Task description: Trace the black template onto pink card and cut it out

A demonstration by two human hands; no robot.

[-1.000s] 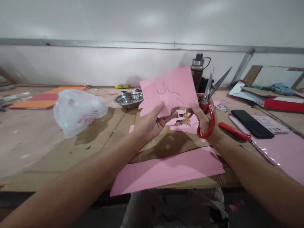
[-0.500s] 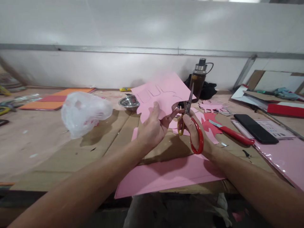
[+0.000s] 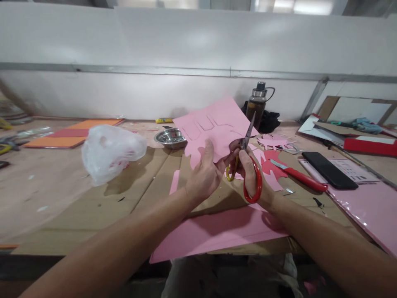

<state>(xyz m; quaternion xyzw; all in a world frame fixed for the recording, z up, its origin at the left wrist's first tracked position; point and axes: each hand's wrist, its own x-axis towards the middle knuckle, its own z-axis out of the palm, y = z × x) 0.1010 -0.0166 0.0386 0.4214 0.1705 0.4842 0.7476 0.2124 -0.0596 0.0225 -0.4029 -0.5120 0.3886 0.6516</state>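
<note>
A pink sheet of paper with pencilled outlines is held up above the table, its lower edge cut into a curved shape. My left hand grips it, thumb on top and fingers beneath. In my right hand are scissors with one red and one yellow handle loop. Their blades point upward at the sheet's right edge. Whether the blades touch the paper I cannot tell. Below lies a larger pink sheet along the cardboard's front edge.
Cardboard covers the table. To the left lie a plastic bag and orange paper; behind are a metal bowl and bottle. A red-handled knife, phone and pink cutouts are on the right.
The scissors' handle loops have spread apart and the yellow one has swung left. The pink sheet has turned slightly in my left hand. The whole view has shifted a little.
</note>
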